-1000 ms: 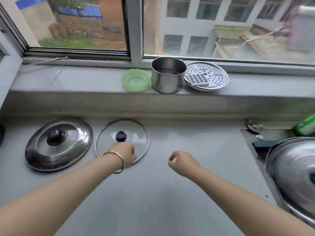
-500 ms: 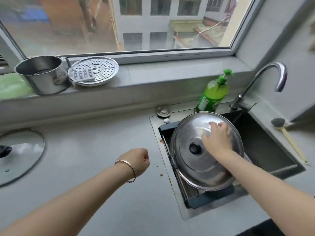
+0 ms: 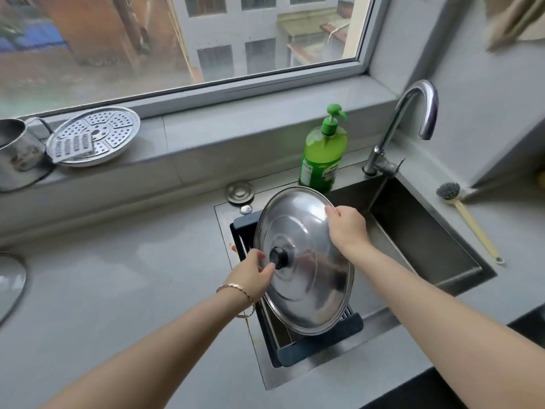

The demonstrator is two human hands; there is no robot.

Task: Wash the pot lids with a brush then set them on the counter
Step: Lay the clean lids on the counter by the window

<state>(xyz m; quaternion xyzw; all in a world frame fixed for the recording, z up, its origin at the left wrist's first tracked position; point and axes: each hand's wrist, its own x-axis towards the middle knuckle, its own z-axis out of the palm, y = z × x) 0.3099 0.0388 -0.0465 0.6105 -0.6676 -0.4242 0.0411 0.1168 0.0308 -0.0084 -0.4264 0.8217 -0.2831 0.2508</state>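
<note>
A large steel pot lid (image 3: 300, 261) with a black knob (image 3: 279, 257) is tilted up over the dark drain rack (image 3: 318, 342) at the left side of the sink (image 3: 427, 240). My right hand (image 3: 346, 225) grips its far upper rim. My left hand (image 3: 253, 274) is at the lid's left edge, its thumb touching the knob. A long-handled dish brush (image 3: 460, 211) lies on the counter right of the sink, apart from both hands. The edge of a glass lid (image 3: 10, 287) shows at the far left on the counter.
A green soap bottle (image 3: 323, 154) stands behind the sink beside the curved tap (image 3: 413, 113). A sink plug (image 3: 239, 191) lies on the counter behind the rack. On the window ledge sit a steel pot (image 3: 14, 154) and a perforated steamer plate (image 3: 94, 140).
The view swung right from the two lids on the counter to the sink. My right hand took hold of the steel lid's rim and tilted it up; my left hand came across to its knob.
</note>
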